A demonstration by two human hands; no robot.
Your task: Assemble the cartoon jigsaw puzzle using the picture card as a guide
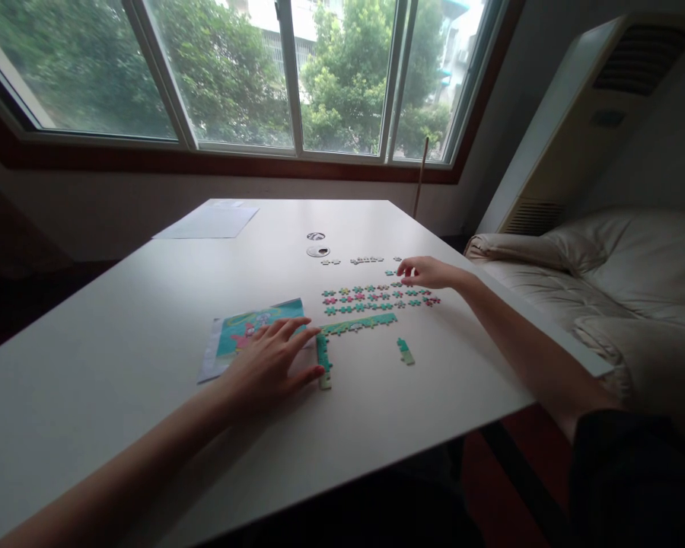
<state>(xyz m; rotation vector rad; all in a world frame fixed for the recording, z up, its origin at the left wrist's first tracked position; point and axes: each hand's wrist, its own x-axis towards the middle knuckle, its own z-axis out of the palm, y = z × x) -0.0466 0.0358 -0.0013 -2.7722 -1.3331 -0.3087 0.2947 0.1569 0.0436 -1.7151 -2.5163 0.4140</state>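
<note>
Daylight from a wide window (297,76) falls on a white table (119,365) with a pale sofa (633,266) at its right; far back on the table lie a sheet of paper (208,221) and two round cable caps (318,243).

By the look of it, a jigsaw frame is being built. The left hand (274,361) lies open and flat, fingers spread, its palm over the edge of the printed picture (234,335) and its fingertips touching the short strip (323,364) near the corner, as if steadying it. The right hand (428,272) reaches over the far right end of the loose pieces (377,298), fingers curled downward with the tips close together; whether they pinch a piece I cannot tell.

The long strip (359,324) sits near the table's middle, just right of the left fingertips and just nearer the person than the rows of loose pieces. Its long axis runs left to right, climbing slightly toward the right; the short strip meets it at the left end and points back toward the person, so the two make an L. A small joined pair (405,352) lies apart, nearer the person than the long strip's right end.

In my judgement, adding to the frame calls for a straight-edged piece, turned so its flat side faces outward, pressed in while the flat hand keeps the L from sliding.
</note>
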